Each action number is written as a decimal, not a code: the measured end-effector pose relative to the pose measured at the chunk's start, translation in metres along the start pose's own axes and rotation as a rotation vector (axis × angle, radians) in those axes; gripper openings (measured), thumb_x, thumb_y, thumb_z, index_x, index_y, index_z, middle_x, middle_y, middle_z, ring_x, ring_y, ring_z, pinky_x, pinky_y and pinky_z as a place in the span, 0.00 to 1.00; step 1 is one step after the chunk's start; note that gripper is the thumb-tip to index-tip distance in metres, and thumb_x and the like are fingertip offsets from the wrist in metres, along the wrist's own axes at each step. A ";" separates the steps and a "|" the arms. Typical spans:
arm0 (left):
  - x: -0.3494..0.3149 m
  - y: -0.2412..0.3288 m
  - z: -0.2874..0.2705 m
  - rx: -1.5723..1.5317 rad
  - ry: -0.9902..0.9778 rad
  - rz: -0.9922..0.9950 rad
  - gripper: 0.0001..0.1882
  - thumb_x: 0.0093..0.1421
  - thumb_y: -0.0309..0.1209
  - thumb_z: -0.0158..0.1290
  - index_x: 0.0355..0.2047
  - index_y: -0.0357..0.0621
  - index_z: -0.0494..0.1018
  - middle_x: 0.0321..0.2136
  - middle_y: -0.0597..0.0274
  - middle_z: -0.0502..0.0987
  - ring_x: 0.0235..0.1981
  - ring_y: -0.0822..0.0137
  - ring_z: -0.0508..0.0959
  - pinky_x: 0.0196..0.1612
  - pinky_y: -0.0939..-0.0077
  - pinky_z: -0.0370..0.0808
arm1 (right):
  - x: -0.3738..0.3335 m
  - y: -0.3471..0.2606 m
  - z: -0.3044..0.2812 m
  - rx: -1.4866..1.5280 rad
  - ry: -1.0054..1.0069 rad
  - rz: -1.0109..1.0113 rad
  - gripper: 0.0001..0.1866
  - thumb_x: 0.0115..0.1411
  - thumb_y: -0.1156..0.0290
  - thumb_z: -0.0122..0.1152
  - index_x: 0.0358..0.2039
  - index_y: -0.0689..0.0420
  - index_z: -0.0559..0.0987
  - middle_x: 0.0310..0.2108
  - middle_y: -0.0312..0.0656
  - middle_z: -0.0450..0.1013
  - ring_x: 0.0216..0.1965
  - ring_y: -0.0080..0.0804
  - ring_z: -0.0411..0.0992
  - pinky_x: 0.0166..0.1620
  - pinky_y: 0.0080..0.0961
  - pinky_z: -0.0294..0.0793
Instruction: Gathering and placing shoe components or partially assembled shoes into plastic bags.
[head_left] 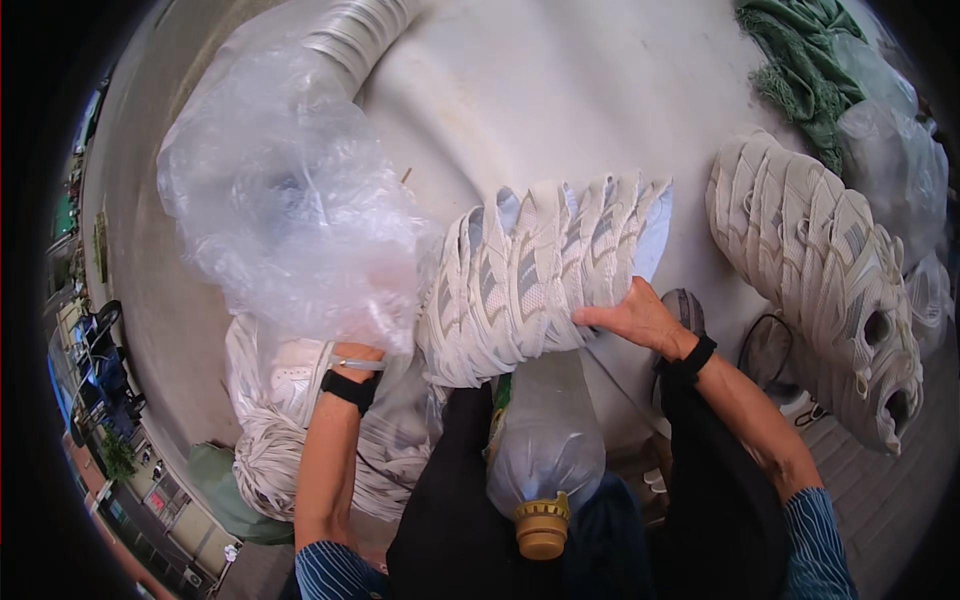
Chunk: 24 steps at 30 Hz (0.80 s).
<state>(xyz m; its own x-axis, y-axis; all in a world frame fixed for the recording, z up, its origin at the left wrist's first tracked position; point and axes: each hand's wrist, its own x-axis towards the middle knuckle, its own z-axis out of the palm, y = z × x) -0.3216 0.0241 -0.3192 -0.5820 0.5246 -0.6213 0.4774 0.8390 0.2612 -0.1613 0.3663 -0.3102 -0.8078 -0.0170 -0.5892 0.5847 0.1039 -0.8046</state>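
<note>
A row of nested white-and-grey shoe uppers (530, 270) lies across the middle, above my knees. My right hand (640, 318) grips its right end, with the thumb along the near side and the fingers out of sight behind. At the row's left end is a large clear plastic bag (290, 190), crumpled and spread out. Beneath the bag's lower edge is my left hand (360, 353), close to the uppers; the plastic hides its fingers. A clear plastic bottle (545, 440) with a yellow cap sits between my legs.
Another stack of shoe uppers (800, 240) stands at the right, beside clear plastic bags (895, 150) and a green cloth (805, 60). Bundled pale strips (275, 455) lie at lower left, near a green sack (225, 495). A ribbed stack (365, 35) sits at the top.
</note>
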 end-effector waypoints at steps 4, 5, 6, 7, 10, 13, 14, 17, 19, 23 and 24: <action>-0.015 0.018 -0.010 0.207 0.083 0.018 0.18 0.63 0.38 0.44 0.47 0.41 0.71 0.46 0.51 0.74 0.46 0.56 0.73 0.49 0.66 0.68 | 0.000 -0.004 -0.003 0.018 -0.049 0.035 0.30 0.45 0.61 0.70 0.47 0.62 0.73 0.42 0.49 0.75 0.45 0.41 0.73 0.49 0.30 0.70; -0.020 0.018 -0.012 0.300 0.009 0.017 0.17 0.63 0.36 0.43 0.47 0.39 0.71 0.46 0.52 0.74 0.45 0.59 0.74 0.48 0.67 0.69 | 0.000 -0.010 -0.005 0.041 -0.128 0.075 0.30 0.46 0.60 0.69 0.48 0.61 0.73 0.43 0.49 0.75 0.46 0.42 0.73 0.49 0.30 0.70; -0.020 0.007 -0.015 0.316 0.029 0.007 0.17 0.63 0.36 0.43 0.47 0.39 0.71 0.46 0.52 0.74 0.45 0.59 0.74 0.48 0.67 0.69 | -0.003 -0.011 -0.003 -0.039 -0.137 -0.010 0.31 0.46 0.59 0.69 0.48 0.61 0.73 0.43 0.50 0.74 0.46 0.43 0.72 0.49 0.30 0.70; -0.026 0.008 -0.010 0.254 0.049 -0.031 0.17 0.63 0.36 0.43 0.47 0.39 0.71 0.46 0.52 0.74 0.45 0.59 0.74 0.48 0.67 0.69 | -0.007 -0.009 0.001 -0.116 -0.136 -0.103 0.31 0.46 0.59 0.69 0.49 0.60 0.73 0.44 0.50 0.74 0.47 0.44 0.72 0.50 0.31 0.70; -0.012 0.012 0.004 0.054 0.154 -0.114 0.18 0.64 0.37 0.43 0.47 0.39 0.71 0.46 0.53 0.74 0.44 0.60 0.75 0.48 0.68 0.69 | -0.005 0.000 0.010 -0.150 -0.053 -0.107 0.34 0.44 0.57 0.70 0.50 0.59 0.72 0.46 0.50 0.73 0.47 0.44 0.72 0.52 0.30 0.69; 0.010 0.024 0.007 -0.190 0.198 -0.190 0.18 0.64 0.38 0.43 0.48 0.38 0.71 0.45 0.54 0.74 0.44 0.61 0.75 0.48 0.69 0.69 | -0.001 -0.001 0.009 -0.008 -0.119 0.032 0.34 0.44 0.58 0.70 0.51 0.60 0.72 0.46 0.49 0.73 0.47 0.40 0.72 0.52 0.28 0.69; 0.015 0.020 0.005 -0.276 0.204 -0.214 0.19 0.64 0.38 0.43 0.48 0.38 0.70 0.45 0.54 0.75 0.44 0.61 0.75 0.48 0.70 0.69 | -0.001 -0.002 0.011 0.154 -0.129 0.075 0.34 0.44 0.58 0.71 0.50 0.62 0.72 0.45 0.49 0.74 0.47 0.38 0.72 0.52 0.27 0.69; 0.027 0.030 0.013 -0.536 0.199 -0.263 0.19 0.64 0.38 0.43 0.48 0.38 0.70 0.45 0.55 0.75 0.43 0.62 0.75 0.48 0.71 0.69 | 0.000 0.002 0.012 0.114 -0.113 0.024 0.32 0.44 0.62 0.71 0.48 0.63 0.73 0.44 0.49 0.75 0.46 0.37 0.73 0.52 0.28 0.69; 0.032 0.040 0.022 -0.719 0.177 -0.294 0.20 0.64 0.39 0.43 0.48 0.37 0.70 0.44 0.55 0.75 0.43 0.63 0.75 0.48 0.71 0.69 | 0.001 0.000 0.011 0.082 -0.091 0.000 0.30 0.43 0.64 0.70 0.47 0.64 0.74 0.43 0.49 0.75 0.46 0.36 0.73 0.51 0.28 0.69; 0.030 0.040 0.048 -1.099 0.084 -0.392 0.20 0.64 0.40 0.43 0.49 0.37 0.69 0.44 0.57 0.75 0.42 0.64 0.76 0.48 0.73 0.70 | -0.001 -0.032 0.000 0.097 0.000 -0.011 0.27 0.44 0.67 0.69 0.44 0.66 0.75 0.40 0.49 0.76 0.42 0.35 0.75 0.49 0.29 0.71; 0.022 0.043 0.057 -1.198 0.057 -0.432 0.21 0.64 0.40 0.43 0.49 0.36 0.69 0.44 0.57 0.75 0.42 0.64 0.76 0.48 0.73 0.70 | -0.001 -0.042 -0.007 0.115 -0.012 -0.036 0.27 0.44 0.67 0.69 0.44 0.66 0.75 0.38 0.49 0.77 0.41 0.36 0.75 0.48 0.29 0.72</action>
<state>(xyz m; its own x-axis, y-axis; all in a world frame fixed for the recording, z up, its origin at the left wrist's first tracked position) -0.2763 0.0637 -0.3634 -0.5826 0.1579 -0.7972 -0.6300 0.5319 0.5658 -0.1856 0.3689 -0.2757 -0.8280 -0.0303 -0.5599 0.5604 -0.0119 -0.8281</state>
